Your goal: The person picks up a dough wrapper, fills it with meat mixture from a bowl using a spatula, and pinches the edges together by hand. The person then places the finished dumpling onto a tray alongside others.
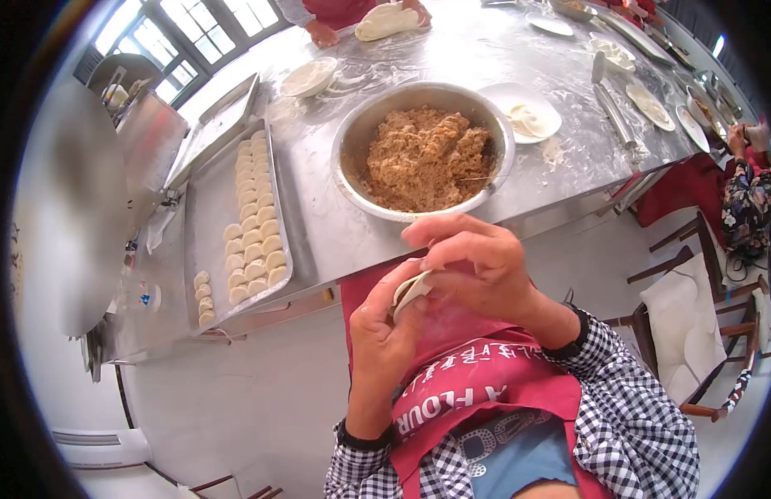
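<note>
My left hand [385,324] is closed around a pale folded dumpling [410,293], with the thumb and fingers on either side of it. My right hand [485,264] reaches across from the other side, its thumb and fingertips pinching at the dumpling's edge. Any filling inside is hidden by the dough and fingers. Just beyond my hands, a big metal bowl [345,179] holds brown minced filling [427,158] with a thin utensil lying in it at the right. A white plate [542,100] with pale dough wrappers [528,121] is behind the bowl's right side.
On the left, a metal tray [204,195] carries rows of shaped dumplings [254,241]. Across the floury steel table [452,50], another person's hands [323,33] rest by a large dough piece [389,21]. A rolling pin [616,116] lies at right. Chairs [681,324] stand to the right.
</note>
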A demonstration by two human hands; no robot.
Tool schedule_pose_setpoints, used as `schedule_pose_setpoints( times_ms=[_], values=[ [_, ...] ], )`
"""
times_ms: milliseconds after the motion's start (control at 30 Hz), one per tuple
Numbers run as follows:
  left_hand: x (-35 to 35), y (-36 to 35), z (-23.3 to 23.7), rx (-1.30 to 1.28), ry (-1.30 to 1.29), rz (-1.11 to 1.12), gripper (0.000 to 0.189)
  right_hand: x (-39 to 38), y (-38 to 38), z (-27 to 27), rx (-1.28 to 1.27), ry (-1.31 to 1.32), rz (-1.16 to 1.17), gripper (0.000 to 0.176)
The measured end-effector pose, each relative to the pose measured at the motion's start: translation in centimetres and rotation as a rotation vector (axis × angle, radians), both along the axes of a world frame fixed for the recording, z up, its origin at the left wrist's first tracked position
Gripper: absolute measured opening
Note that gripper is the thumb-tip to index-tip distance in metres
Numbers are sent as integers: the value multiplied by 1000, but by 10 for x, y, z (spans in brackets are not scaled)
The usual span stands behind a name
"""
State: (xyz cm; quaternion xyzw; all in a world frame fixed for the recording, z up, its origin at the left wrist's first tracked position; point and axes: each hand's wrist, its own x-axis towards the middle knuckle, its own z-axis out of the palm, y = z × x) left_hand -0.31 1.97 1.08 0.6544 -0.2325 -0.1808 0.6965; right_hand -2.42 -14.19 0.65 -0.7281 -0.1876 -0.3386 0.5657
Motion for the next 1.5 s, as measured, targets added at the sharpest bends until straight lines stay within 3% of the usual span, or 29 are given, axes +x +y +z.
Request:
schedule_pose_setpoints(
  times_ms=[33, 100, 200, 400, 633, 800, 1067, 1400, 1500],
  values=[
    [-1, 0, 1, 8, -4, 4, 35, 1, 1, -1, 8, -4, 4, 17],
    [-2, -3, 4, -249, 113, -7, 36, 2, 2, -3, 113, -85, -127, 14],
    [-6, -3, 8, -364, 172, -8, 38, -3, 0, -8, 52, -88, -172, 16],
    [-10, -8, 6, -419, 224, 21, 33, -7, 7, -9, 52, -64, -117, 19],
    [-9, -9, -5, -356, 166, 131, 29, -9, 13, -8, -13, -85, -154, 21],
    [-9, -9, -3, -157, 50, 183, 30, -6, 16, -10, -82, -159, -205, 22],
    [-9, -12, -9, -217, 18, 165, 27, -8, 19, 2, -301, -174, -283, 15],
    [-10, -12, -10, -197, 35, 142, 26, -9, 16, -1, -330, -175, -274, 17],
    [-10, -11, -2, -171, 73, 110, 29, -9, 18, -4, -216, -164, -281, 23]
  ],
)
